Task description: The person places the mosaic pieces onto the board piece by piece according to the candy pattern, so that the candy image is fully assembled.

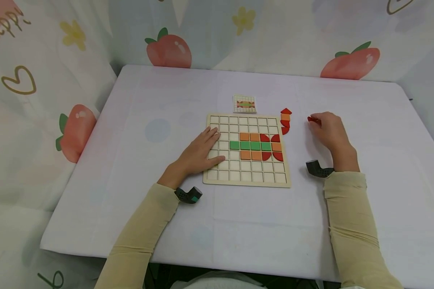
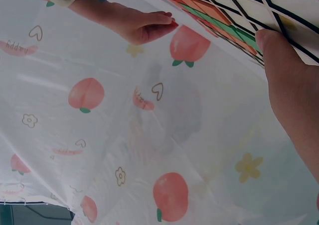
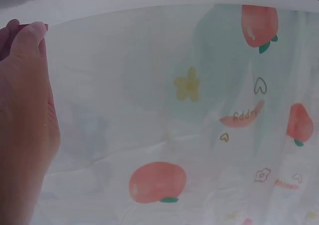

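A wooden grid board lies in the middle of the table, with orange, green and red pieces set in its right half. My left hand rests flat with straight fingers on the board's left side. My right hand is to the right of the board and pinches a small red piece at its fingertips; that piece shows by the thumb in the right wrist view. A short column of loose red and orange pieces sits by the board's upper right corner.
A small pattern card lies just behind the board. The table has a pale cloth on it. A strawberry-print curtain hangs behind and at the sides. Black wrist cameras sit at both wrists.
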Demonstrator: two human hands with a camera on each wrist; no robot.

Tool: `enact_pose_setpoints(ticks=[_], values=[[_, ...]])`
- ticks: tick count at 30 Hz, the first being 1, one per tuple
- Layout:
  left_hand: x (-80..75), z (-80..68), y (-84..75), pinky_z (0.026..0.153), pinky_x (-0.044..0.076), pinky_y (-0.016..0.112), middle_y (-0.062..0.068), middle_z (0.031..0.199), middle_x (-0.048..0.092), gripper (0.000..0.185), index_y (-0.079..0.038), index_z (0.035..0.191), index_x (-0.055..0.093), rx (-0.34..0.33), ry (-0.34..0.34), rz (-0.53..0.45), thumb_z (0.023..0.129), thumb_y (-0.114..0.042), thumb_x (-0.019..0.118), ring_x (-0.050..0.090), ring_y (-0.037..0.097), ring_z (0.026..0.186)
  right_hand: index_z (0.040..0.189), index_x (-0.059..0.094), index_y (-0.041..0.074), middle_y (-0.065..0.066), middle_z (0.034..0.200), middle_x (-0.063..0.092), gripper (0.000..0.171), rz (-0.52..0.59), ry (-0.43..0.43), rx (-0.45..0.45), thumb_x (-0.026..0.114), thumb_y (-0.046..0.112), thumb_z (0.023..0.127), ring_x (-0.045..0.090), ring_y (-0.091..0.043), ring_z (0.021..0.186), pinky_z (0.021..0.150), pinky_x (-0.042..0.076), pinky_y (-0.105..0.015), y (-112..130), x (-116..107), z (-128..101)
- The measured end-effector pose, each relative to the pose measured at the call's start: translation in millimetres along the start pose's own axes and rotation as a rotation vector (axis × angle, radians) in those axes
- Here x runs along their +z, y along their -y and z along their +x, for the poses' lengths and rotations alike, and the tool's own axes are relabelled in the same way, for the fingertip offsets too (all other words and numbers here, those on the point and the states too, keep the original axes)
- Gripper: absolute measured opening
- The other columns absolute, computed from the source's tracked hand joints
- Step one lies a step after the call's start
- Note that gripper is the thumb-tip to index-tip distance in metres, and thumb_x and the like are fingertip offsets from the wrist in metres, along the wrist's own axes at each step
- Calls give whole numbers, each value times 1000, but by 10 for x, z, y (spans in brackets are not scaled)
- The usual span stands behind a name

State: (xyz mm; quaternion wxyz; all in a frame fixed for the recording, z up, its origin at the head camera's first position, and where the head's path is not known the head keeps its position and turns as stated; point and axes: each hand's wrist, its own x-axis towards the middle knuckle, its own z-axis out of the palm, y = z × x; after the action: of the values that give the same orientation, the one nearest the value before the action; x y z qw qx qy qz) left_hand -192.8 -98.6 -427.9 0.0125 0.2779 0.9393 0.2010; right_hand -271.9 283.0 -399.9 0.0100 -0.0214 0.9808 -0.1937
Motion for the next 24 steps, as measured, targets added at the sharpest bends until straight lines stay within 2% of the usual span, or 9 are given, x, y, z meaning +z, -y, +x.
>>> enact_pose_setpoints(ticks=[5,11,15,21,24], values=[[-13,-6,-6,100,6,31,2,140,9,77,-10,135,18,-5,7,3,79,-59,35,-2,16,126,124,45,12,-13,110,48,38,1,-54,-48,49,18,86,41,-27,97,80,38,-44,-179,202,191],[-10,-3,-7,100,5,30,0,140,7,77,-11,136,17,-17,19,-4,78,-60,34,-4,14,126,123,46,14,-9,113,47,38,8,-46,-81,48,17,86,41,-25,99,81,38,-43,-124,305,234],[-2,-2,-4,100,5,31,0,140,7,77,-12,136,17,-13,18,-4,78,-61,33,-5,14,126,122,47,11,-10,112,47,37,-12,-32,-117,50,10,84,43,-25,98,81,39,-41,100,229,116],[0,-5,2,100,5,30,0,140,7,78,-11,136,17,-18,12,7,78,-61,33,-4,14,126,111,53,1,-16,102,50,29,53,23,-255,52,4,83,43,-28,90,74,41,-42,688,23,-183],[-1,-6,2,100,6,31,1,140,8,78,-11,135,18,-14,10,6,78,-61,33,-4,15,126,113,52,-2,-18,101,50,31,57,38,-286,51,1,82,43,-29,89,75,40,-43,824,-15,-252]])
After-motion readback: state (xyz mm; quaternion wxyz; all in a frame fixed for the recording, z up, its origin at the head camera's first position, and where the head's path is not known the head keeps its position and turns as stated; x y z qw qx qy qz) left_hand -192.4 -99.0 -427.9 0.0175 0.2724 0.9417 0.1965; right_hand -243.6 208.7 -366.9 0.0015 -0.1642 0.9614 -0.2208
